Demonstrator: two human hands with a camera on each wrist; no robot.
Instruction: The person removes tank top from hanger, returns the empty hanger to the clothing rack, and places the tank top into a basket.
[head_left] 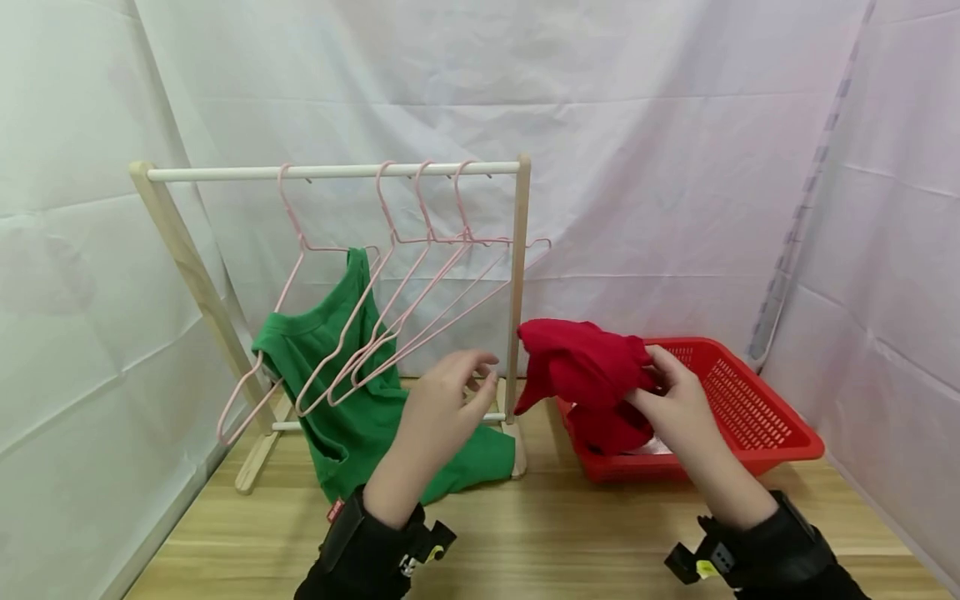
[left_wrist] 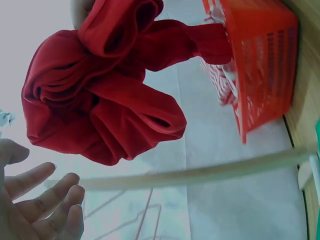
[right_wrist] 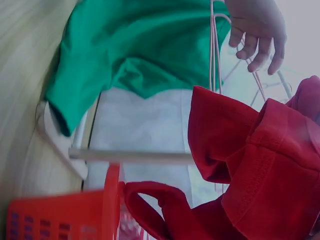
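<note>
A bunched red garment [head_left: 585,362] hangs from my right hand [head_left: 678,404], pinched between thumb and fingers over the left side of the red basket [head_left: 750,408]. In the left wrist view the red cloth [left_wrist: 105,95] shows folds, with one end trailing toward the basket rim. My left hand [head_left: 450,396] is held in the air left of the red garment, fingers relaxed and apart from it. Behind the left hand, a green sleeveless top [head_left: 330,350] hangs by one shoulder on a pink hanger [head_left: 288,283], its lower part draped onto the table.
A small rack with a white rail [head_left: 337,172] and wooden posts [head_left: 517,292] stands on the wooden table [head_left: 570,542]. Several bare pink hangers [head_left: 427,242] hang at its right end. Striped cloth [left_wrist: 222,82] lies in the basket. White curtains [head_left: 637,167] surround the table.
</note>
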